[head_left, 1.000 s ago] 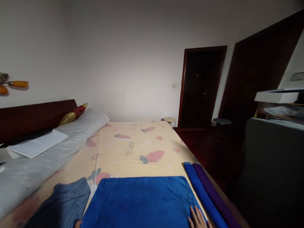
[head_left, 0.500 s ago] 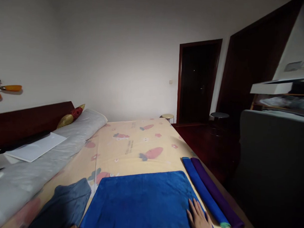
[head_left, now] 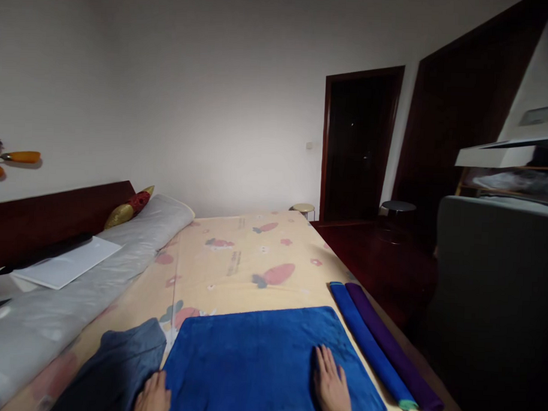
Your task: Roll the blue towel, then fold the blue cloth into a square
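While the blue towel lies spread near the bed's foot edge, the right hand presses flat on it, and the left hand rests open at its left edge, gripping nothing.

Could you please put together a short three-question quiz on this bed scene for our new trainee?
1. True or false: the right hand lies flat on the spread blue towel.
2. Which rolled towel lies closer to the spread one? A) the purple roll B) the blue roll C) neither, they are stacked
3. Fill in: the left hand sits at the towel's left edge, beside a ______ cloth.

Key
1. True: palm down, fingers spread on the right part.
2. B: the two rolls lie side by side on the carrot-print sheet, blue one inward.
3. Grey-blue.
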A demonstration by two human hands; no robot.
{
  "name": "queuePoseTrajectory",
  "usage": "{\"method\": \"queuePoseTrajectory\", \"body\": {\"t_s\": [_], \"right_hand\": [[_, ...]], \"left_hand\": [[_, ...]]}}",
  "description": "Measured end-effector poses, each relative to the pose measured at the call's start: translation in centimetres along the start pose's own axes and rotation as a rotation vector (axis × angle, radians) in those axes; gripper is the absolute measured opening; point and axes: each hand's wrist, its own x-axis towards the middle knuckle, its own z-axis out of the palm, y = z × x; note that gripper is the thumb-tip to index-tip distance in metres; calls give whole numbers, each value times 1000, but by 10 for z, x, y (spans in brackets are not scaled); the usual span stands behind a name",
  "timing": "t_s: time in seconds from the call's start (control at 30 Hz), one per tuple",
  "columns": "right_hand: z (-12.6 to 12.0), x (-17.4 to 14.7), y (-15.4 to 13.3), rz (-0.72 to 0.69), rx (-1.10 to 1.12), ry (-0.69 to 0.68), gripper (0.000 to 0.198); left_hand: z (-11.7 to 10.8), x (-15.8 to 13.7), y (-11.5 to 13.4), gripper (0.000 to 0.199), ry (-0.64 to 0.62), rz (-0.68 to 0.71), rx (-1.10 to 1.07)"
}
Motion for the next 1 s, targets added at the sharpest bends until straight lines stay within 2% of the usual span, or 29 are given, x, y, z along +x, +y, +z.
{"method": "queuePoseTrajectory", "body": {"t_s": [0.13, 0.23, 0.33, 0.43, 0.63, 0.73, 0.83, 0.9, 0.93, 1.0], "right_hand": [[-1, -10, -71, -158, 200, -84, 55], [5, -21, -114, -257, 330, -112, 53], [11, -29, -139, -300, 410, -117, 53], [14, -27, -146, -307, 445, -138, 54], [12, -9, -146, -388, 418, -225, 61], [9, 5, -151, -405, 409, -270, 61], [8, 27, -154, -455, 407, -265, 55], [8, 48, -145, -456, 384, -226, 53], [9, 60, -133, -440, 359, -202, 53], [11, 86, -96, -377, 280, -153, 53]], "left_hand": [[-22, -2, 86, 52, -40, 121, -96], [-30, -7, 148, 53, -40, 315, -306], [-34, -16, 196, 55, -119, 463, -421], [-33, -23, 227, 59, -184, 595, -450], [-22, -16, 246, 66, -131, 765, -430], [-17, -4, 254, 68, -116, 775, -427], [-15, 15, 265, 60, -88, 699, -422], [-12, 34, 263, 55, -74, 615, -414], [-10, 45, 256, 53, -77, 561, -402], [-1, 70, 224, 50, -100, 426, -351]]}}
